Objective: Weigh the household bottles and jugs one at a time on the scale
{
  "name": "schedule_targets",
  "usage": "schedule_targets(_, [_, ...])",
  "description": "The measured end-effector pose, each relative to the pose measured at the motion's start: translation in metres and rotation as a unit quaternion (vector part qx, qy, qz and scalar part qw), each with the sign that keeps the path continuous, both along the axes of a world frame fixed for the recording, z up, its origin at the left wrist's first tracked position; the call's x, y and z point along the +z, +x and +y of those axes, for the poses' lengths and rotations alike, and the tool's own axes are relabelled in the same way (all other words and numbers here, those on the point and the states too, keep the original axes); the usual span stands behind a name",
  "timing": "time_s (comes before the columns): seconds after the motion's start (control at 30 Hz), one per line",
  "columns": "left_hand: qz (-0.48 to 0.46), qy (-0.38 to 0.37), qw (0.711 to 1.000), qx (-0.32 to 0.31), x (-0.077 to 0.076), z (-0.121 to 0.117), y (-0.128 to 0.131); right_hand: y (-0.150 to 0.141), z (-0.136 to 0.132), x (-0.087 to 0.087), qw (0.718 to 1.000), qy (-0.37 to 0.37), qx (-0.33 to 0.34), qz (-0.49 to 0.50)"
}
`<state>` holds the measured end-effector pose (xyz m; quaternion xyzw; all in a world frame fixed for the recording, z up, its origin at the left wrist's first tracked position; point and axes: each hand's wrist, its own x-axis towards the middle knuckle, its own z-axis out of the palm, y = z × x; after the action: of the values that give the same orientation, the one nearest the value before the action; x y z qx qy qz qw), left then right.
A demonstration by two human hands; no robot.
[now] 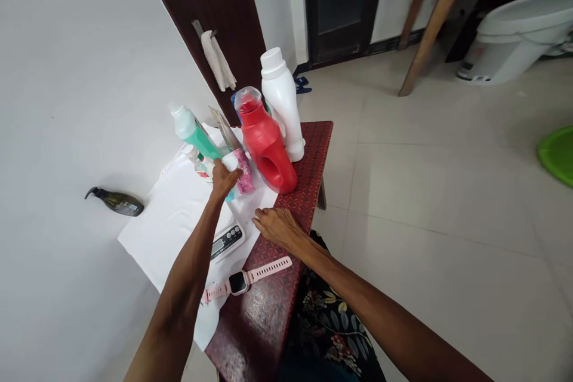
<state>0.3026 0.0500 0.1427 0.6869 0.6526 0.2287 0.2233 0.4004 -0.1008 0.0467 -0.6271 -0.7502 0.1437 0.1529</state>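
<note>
My left hand (225,178) is closed on a pink-and-white packet (245,174) among the bottles, its thumb against the pink side. Part of the packet is hidden by the fingers. Just beyond stand a bottle of green liquid (197,134) and a small clear bottle (200,164). Below the left wrist lies a white digital kitchen scale (229,240), partly covered by the forearm. My right hand (277,225) rests at the table's edge, fingers curled in on the white cloth (165,233), with nothing visible in them. A pink-strapped smartwatch (238,282) lies nearer me.
A red jug-shaped bottle (268,149) and a tall white bottle (283,101) stand at the far right of the red patterned table (255,334). A dark pump bottle (117,201) is by the wall. On the floor are a white bucket (510,48) and a green basin (557,155).
</note>
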Motion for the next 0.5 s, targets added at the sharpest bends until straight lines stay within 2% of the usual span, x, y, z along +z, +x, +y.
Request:
schedule_targets(0.1, [-0.056,0.050,0.996,-0.048,0.011,-0.014,-0.025,0.000,0.000,0.000,1.000,-0.005,-0.004,-0.004])
schedule_targets(0.2, [-0.090,0.081,0.988,-0.099,0.033,-0.034,-0.063,0.000,0.000,0.002,1.000,-0.017,-0.010,-0.014])
schedule_targets(0.33, [-0.060,0.103,0.985,-0.122,0.059,-0.055,-0.119,-0.003,0.000,0.004,0.999,-0.016,-0.021,-0.034])
schedule_targets(0.4, [-0.032,0.099,0.987,-0.121,0.059,-0.061,-0.142,-0.004,0.001,0.004,0.999,-0.011,-0.024,-0.042])
schedule_targets(0.5, [-0.001,0.074,0.988,-0.134,0.039,-0.062,-0.161,-0.005,0.003,0.001,0.998,0.001,-0.029,-0.050])
